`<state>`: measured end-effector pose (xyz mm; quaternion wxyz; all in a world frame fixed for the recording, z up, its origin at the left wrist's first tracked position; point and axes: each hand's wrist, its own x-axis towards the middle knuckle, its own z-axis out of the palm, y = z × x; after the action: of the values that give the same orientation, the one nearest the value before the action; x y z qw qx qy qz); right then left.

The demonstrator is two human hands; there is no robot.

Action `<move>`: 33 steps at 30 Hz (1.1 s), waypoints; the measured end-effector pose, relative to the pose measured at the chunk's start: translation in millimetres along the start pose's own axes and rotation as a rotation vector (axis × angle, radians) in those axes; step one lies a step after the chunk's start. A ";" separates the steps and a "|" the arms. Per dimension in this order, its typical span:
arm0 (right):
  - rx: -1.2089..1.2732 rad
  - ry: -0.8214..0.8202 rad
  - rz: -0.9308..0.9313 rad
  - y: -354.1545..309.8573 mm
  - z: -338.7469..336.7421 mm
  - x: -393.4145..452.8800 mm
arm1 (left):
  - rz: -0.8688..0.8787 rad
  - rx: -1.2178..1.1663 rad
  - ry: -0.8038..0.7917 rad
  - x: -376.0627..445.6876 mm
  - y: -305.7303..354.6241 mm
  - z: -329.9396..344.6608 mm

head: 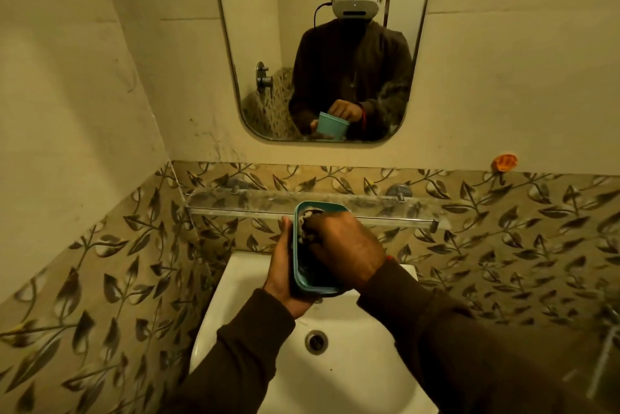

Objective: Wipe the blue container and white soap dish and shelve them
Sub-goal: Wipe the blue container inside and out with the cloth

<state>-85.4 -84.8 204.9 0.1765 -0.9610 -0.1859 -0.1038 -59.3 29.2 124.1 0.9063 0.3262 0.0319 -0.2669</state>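
Left hand (pixel 285 274): fingers wrapped under the blue container (pixel 307 276), gripping it.
Right hand (pixel 345 251): fingers curled inside it, pressing a cloth (pixel 307 224).
Sink (pixel 385 363): below both hands.

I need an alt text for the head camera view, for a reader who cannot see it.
Over a white sink, the left hand holds a blue container while the right hand presses a cloth inside it. Behind are a glass shelf and a mirror.

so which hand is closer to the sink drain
Left. The left hand grips the blue container from below, just above the drain. The right hand is higher, pushing a cloth into it.
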 end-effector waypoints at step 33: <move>-0.113 0.078 -0.085 -0.6 0.6 8.0 | 0.025 0.009 -0.133 16.3 16.2 -1.5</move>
<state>-78.2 -81.5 206.6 0.1245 -0.9559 -0.2133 -0.1589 -37.0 33.0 128.4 0.9081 0.3123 -0.0338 -0.2770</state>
